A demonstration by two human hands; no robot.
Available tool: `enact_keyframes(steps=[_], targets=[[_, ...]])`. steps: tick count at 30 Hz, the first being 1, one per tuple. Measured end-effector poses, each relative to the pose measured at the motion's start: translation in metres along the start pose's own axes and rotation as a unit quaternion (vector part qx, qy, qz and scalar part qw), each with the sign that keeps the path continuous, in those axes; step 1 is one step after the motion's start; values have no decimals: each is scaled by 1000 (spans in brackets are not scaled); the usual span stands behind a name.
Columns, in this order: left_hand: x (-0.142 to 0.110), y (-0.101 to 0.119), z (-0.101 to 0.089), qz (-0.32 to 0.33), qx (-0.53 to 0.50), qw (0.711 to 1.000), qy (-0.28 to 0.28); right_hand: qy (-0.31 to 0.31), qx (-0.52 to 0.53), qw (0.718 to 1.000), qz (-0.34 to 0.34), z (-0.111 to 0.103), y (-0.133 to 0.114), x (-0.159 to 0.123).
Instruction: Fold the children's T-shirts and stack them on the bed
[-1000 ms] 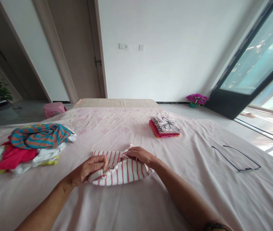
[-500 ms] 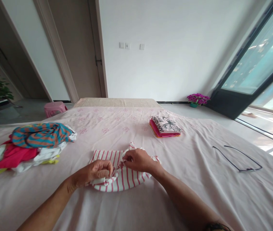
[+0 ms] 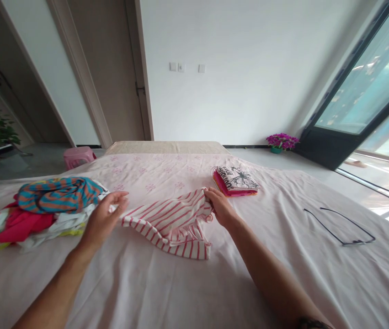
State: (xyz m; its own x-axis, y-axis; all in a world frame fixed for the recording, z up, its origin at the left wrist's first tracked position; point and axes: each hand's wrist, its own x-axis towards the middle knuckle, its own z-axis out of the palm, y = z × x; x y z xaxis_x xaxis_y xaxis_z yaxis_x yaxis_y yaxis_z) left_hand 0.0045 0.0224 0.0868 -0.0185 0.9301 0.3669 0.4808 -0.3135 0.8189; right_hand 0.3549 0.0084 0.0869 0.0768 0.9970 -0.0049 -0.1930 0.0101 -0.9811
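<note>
A white garment with red stripes and ruffled edges point(image 3: 170, 219) lies partly lifted and bunched in the middle of the bed. My right hand point(image 3: 220, 205) pinches its upper right corner, holding that end raised off the sheet. Just beyond the garment's left end is my left hand point(image 3: 107, 212), with fingers stretched and thumb apart, holding nothing that I can make out. The garment's lower edge droops onto the sheet below, and its exact kind does not show.
A loose heap of clothes point(image 3: 39, 224), topped by a blue and orange striped piece point(image 3: 60, 195), lies at left. Folded clothes point(image 3: 237, 180) are stacked beyond my right hand. Black-framed glasses point(image 3: 347, 233) rest on the sheet at right. A pink stool point(image 3: 78, 156) stands past the bed.
Both hands have moved apart from the garment's middle. The left let go and went left and up; the right went right with a corner, stretching the garment out and turning it.
</note>
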Motion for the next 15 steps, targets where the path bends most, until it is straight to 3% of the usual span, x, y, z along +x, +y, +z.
enact_keyframes(steps=[3,5,7,9,11,13,15], targets=[[-18,5,43,134,108,981,-95,-93,62,992,65,18,3,-12],[-35,9,74,171,144,964,-145,-141,103,982,77,27,2,-17],[-48,11,97,173,149,955,-191,-168,132,974,78,31,1,-19],[-52,11,108,123,110,959,-229,-159,154,972,78,27,-1,-17],[-44,8,105,41,31,978,-201,-126,164,975,83,17,1,-11],[-27,5,87,-21,-61,993,-98,-89,157,979,96,4,6,-1],[-2,5,56,-32,-120,991,39,-52,131,983,116,-10,16,9]])
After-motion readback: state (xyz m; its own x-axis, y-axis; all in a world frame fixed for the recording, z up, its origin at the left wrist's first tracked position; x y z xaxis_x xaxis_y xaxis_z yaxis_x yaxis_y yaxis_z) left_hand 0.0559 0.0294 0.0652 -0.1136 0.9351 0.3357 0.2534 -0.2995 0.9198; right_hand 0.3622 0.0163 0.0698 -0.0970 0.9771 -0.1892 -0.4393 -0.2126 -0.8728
